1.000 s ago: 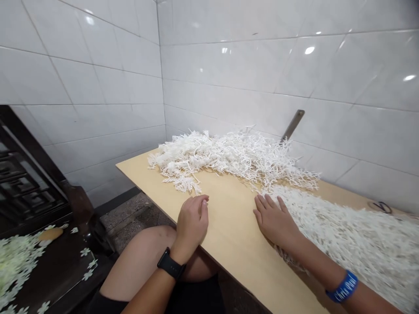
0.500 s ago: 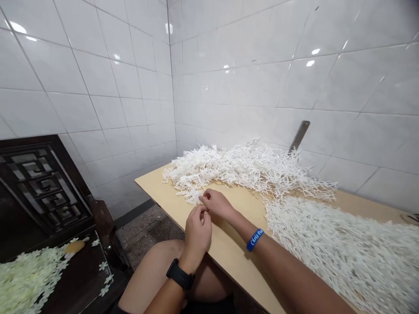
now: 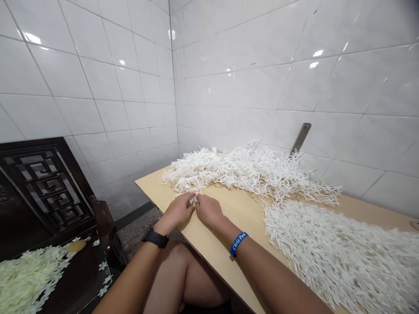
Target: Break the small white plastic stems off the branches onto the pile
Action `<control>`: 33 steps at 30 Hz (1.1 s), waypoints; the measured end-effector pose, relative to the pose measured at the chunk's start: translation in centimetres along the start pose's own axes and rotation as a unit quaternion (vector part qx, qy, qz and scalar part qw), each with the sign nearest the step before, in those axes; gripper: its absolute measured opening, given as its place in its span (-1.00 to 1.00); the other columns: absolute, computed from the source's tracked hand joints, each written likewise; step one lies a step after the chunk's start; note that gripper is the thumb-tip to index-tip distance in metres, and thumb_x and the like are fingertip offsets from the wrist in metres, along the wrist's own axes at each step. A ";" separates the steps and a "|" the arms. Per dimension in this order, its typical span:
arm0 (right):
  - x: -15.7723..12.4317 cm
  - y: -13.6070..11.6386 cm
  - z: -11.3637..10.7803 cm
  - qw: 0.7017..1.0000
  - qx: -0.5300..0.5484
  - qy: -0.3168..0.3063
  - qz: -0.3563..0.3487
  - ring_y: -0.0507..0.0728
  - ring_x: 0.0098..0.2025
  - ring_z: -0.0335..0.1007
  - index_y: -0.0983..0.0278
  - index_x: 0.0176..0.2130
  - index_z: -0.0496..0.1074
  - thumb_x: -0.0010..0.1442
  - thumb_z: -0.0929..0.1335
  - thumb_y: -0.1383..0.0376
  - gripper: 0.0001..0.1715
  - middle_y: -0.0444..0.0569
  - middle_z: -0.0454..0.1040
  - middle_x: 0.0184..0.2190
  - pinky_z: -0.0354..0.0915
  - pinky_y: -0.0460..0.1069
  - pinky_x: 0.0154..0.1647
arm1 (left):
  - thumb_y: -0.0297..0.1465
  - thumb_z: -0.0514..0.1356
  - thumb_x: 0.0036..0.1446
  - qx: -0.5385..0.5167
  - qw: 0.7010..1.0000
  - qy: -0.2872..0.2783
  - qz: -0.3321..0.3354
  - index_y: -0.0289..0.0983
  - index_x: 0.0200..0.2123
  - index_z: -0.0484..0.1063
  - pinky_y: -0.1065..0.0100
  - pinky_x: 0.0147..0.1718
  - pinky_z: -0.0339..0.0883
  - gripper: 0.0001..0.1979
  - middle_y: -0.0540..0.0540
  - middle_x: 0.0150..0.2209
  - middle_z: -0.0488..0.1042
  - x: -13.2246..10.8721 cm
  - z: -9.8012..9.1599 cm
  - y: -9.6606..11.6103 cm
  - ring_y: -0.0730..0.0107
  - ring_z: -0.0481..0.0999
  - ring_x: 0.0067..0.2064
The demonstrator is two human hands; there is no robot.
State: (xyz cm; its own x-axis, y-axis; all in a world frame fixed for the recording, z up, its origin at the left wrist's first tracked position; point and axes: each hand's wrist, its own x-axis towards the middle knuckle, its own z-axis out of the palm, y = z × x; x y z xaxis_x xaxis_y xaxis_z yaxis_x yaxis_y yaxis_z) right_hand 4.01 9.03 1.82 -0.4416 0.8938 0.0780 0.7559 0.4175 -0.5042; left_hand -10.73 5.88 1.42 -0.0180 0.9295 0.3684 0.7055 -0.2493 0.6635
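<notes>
My left hand (image 3: 178, 212) and my right hand (image 3: 209, 210) meet over the near left part of the board table. Between their closed fingertips is a small white plastic sprig (image 3: 194, 200), mostly covered by the fingers. A thin white stem shows above the right fingertips. Just beyond the hands lies a loose heap of white branching sprigs (image 3: 235, 168). To the right of my right forearm spreads a flatter, denser layer of white sprigs (image 3: 343, 248).
The pale wooden tabletop (image 3: 229, 244) has its edge over my legs. A metal strip (image 3: 300, 138) leans on the tiled wall behind the heap. On the left, a dark carved chair (image 3: 75, 279) holds pale flower pieces (image 3: 29, 279) and a tan oval object (image 3: 76, 246).
My left hand has moved up and left from beneath the right hand, onto the tabletop side. The right hand has shifted slightly down, and the fingertips now meet side by side on the sprig.
</notes>
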 end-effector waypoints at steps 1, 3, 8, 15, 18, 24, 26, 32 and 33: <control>-0.3 0.1 -0.1 1.000 0.001 -0.004 -0.007 0.21 -0.16 0.43 0.33 -0.11 0.41 0.33 0.24 0.24 -0.74 0.13 0.52 -0.16 0.21 0.05 -0.18 | -0.42 0.15 0.02 0.004 1.000 -0.002 -0.003 -0.22 -0.21 0.53 0.17 -0.09 0.33 -0.75 -0.20 -0.12 0.57 0.1 0.1 0.0 0.03 0.49 -0.05; -1.2 0.7 -0.5 1.000 0.011 -0.012 -0.015 0.19 -0.21 0.42 0.32 -0.20 0.42 0.32 0.25 0.24 -0.77 0.10 0.52 -0.23 0.21 0.05 -0.19 | -0.40 0.13 0.06 0.005 1.000 0.001 -0.009 -0.23 -0.41 0.50 0.22 -0.18 0.30 -0.85 -0.17 -0.30 0.56 0.1 0.3 0.3 0.08 0.48 -0.17; -5.6 3.7 -2.8 0.996 0.094 0.001 0.010 0.13 -0.40 0.35 0.27 -0.44 0.33 0.30 0.23 0.25 -0.71 0.00 0.46 -0.47 0.14 -0.03 -0.37 | -0.29 0.13 0.10 -0.074 0.996 -0.042 -0.015 -0.25 -0.60 0.37 0.38 -0.45 0.18 -0.73 -0.01 -0.59 0.38 0.9 2.3 2.9 0.32 0.36 -0.46; -11.8 6.6 -5.0 0.961 0.264 0.042 0.075 0.02 -0.62 0.11 0.25 -0.51 0.27 0.31 0.17 0.07 -0.54 -0.22 0.15 -0.69 0.05 -0.07 -0.55 | -0.24 0.06 0.17 -0.206 0.976 -0.060 -0.031 -0.31 -0.44 0.46 0.36 -0.33 0.31 -0.70 -0.12 -0.37 0.54 2.3 6.2 6.3 0.30 0.49 -0.32; -12.5 6.8 -4.6 0.940 0.327 0.067 0.076 0.02 -0.61 0.13 0.27 -0.45 0.33 0.32 0.17 0.01 -0.52 -0.19 0.21 -0.67 0.09 -0.07 -0.53 | -0.18 0.02 0.23 -0.235 0.967 -0.092 -0.035 -0.31 -0.41 0.49 0.32 -0.27 0.36 -0.62 -0.20 -0.23 0.58 1.7 6.3 7.0 0.26 0.53 -0.23; -12.4 7.1 -4.1 0.906 0.392 0.140 0.080 0.01 -0.60 0.13 0.25 -0.52 0.31 0.28 0.25 0.00 -0.51 -0.18 0.25 -0.65 0.11 -0.06 -0.52 | -0.15 0.20 0.16 -0.265 0.917 -0.297 0.042 -0.22 -0.01 0.47 0.31 -0.15 0.38 -0.60 -0.18 -0.05 0.55 -0.2 5.6 7.6 0.19 0.53 -0.07; -12.3 7.3 -4.1 0.890 0.417 0.153 0.106 0.00 -0.63 0.12 0.25 -0.52 0.31 0.26 0.26 -0.02 -0.52 -0.19 0.25 -0.66 0.10 -0.06 -0.56 | -0.16 0.24 0.11 -0.240 0.921 -0.303 0.048 -0.22 -0.07 0.50 0.33 -0.21 0.38 -0.64 -0.13 -0.14 0.57 -0.5 5.7 7.5 0.21 0.52 -0.15; -12.2 7.4 -4.1 0.884 0.423 0.166 0.113 -0.02 -0.63 0.13 0.27 -0.45 0.36 0.23 0.29 0.02 -0.60 -0.18 0.30 -0.61 0.11 -0.07 -0.57 | -0.13 0.09 0.23 -0.220 0.950 -0.222 -0.002 -0.31 -0.44 0.47 0.40 -0.38 0.29 -0.61 -0.04 -0.45 0.49 -1.3 6.7 7.4 0.34 0.42 -0.39; -12.2 7.4 -4.1 0.886 0.418 0.166 0.110 -0.02 -0.62 0.13 0.27 -0.44 0.36 0.24 0.29 0.03 -0.60 -0.18 0.30 -0.60 0.12 -0.07 -0.57 | -0.13 0.08 0.23 -0.221 0.951 -0.214 -0.009 -0.31 -0.43 0.46 0.40 -0.40 0.27 -0.60 -0.04 -0.46 0.49 -1.5 6.9 7.4 0.34 0.41 -0.39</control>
State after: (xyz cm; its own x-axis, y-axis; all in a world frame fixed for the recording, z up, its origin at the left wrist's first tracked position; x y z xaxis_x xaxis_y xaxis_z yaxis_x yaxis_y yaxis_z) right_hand 17.00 1.88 0.67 -0.0565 0.9954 0.0779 0.1225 0.0844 -0.9889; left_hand -0.62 4.56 1.27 0.3295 0.9368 0.1175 0.3393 -0.2336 0.9112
